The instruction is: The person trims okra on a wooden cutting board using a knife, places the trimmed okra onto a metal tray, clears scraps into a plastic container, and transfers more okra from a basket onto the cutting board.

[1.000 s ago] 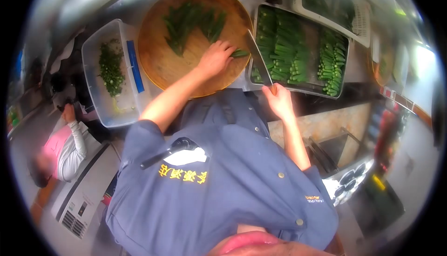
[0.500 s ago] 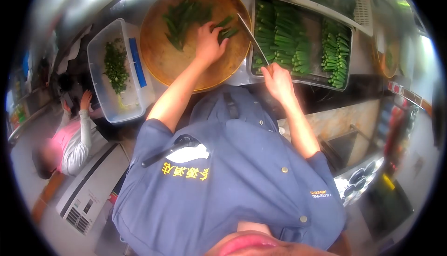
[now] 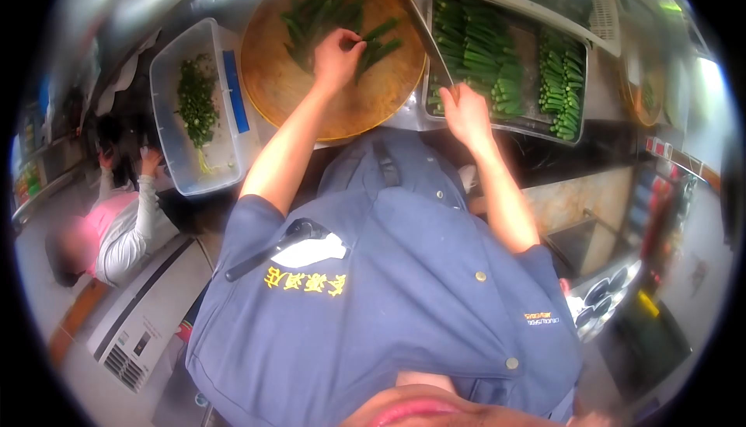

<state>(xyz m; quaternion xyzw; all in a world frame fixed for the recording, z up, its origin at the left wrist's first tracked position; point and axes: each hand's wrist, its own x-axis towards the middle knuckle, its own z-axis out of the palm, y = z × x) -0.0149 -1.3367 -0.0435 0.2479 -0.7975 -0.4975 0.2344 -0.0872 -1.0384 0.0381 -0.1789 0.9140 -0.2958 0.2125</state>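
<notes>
My left hand (image 3: 337,59) is over the round wooden board (image 3: 272,85), its thumb and fingers closed together at the edge of some long green pods (image 3: 379,52). What is between the fingertips is too small to tell. More green pods (image 3: 322,15) lie in a loose pile just beyond this hand. Gripped by its handle in my right hand (image 3: 468,114) is a knife (image 3: 432,45). Its long blade slants up and left along the board's right edge, apart from the pods. Beside the blade, a metal tray (image 3: 527,69) holds rows of green pods.
A clear plastic tub (image 3: 177,116) with chopped greens (image 3: 196,101) stands left of the board. Behind the tray is a white basket (image 3: 604,27) with dark greens. At the far left is another person (image 3: 124,233), both hands raised. A white appliance (image 3: 148,314) stands near them.
My left hand has moved from the board's lower right to the pile, and its fingers have closed. The right hand has risen slightly with the knife. The other person's hands have moved apart.
</notes>
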